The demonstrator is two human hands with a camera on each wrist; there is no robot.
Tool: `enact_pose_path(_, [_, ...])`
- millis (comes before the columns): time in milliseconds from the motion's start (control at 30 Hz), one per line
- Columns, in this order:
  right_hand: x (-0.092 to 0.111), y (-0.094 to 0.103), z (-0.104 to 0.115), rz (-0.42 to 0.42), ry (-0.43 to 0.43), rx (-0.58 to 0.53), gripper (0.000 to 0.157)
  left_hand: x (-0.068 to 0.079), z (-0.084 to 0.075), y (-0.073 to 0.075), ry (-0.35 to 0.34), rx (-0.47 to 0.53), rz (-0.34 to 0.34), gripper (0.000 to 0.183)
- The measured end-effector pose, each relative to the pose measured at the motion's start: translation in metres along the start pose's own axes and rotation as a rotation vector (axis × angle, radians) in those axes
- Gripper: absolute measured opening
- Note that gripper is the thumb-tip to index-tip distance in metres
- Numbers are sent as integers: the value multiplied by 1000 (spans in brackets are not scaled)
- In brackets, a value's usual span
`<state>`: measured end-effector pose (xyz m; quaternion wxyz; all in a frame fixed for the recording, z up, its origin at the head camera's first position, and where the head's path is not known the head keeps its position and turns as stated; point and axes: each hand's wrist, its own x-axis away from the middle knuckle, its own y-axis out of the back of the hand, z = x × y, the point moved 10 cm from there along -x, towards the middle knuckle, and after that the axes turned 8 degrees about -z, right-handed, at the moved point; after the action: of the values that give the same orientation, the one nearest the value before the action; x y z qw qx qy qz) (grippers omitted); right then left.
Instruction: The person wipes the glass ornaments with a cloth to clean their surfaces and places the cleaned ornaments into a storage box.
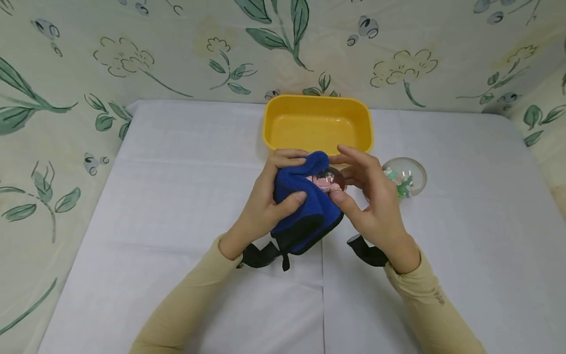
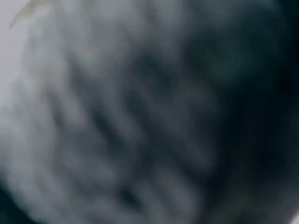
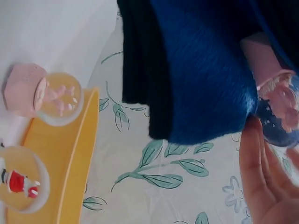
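My left hand (image 1: 264, 202) grips a folded blue cloth (image 1: 302, 209) with black edging, its thumb lying across the front. A snow globe with a pink figure (image 1: 328, 182) is partly wrapped in that cloth. At the globe's right side, my right hand (image 1: 376, 209) holds it between curved fingers and thumb, close against the cloth's edge. In the right wrist view, the globe's pink base (image 3: 266, 55) shows under the cloth, and the fingers (image 3: 254, 154) touch the cloth's corner beside the dome. The left wrist view is a dark grey blur.
A yellow basin (image 1: 318, 101) stands behind the hands on the white-covered table (image 1: 177, 196). Right of my right hand is another snow globe (image 1: 404, 178) with a green figure. In the right wrist view, a pink-based globe (image 3: 58, 99) and one with a red-and-white figure (image 3: 23, 179) appear by the basin.
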<state>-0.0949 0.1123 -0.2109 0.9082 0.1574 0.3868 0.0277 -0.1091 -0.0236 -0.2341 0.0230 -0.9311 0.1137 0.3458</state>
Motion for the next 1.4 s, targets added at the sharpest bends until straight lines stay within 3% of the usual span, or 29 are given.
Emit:
enact_pose_path(200, [-2,-3,17,66,166,15,49,-2,3,7,57,80,-25,65])
enact_pose_path(400, [-1,4,20,-13,204,27,49,-1,-2,5,30,34,2,64])
enact_pose_path(533, [0,6,17,-60,166,32,54,-2,-9,4,-39,-34,11,59])
enact_pose_path(733, [2,4,1,-73,16,7,62,-2,-18,2,-152,-133,33,50])
enact_pose_path(833, [2,2,-8,-59,-59,4,65,-1,-19,-1,-174,-138,48,47])
enact_pose_path(1000, [2,0,-11,-33,-87,12,70,0,-11,1,-99,-73,22,51])
enact_pose_path(1133, [0,-3,0,19,7,-38,66,0,-3,5,-9,12,-10,59])
enact_pose_path(1233, [-1,-5,10,63,94,-43,56,-1,-1,8,19,58,-31,62])
enact_pose_path(1400, [-1,-3,16,15,146,-53,49,-2,-1,9,30,90,-36,62])
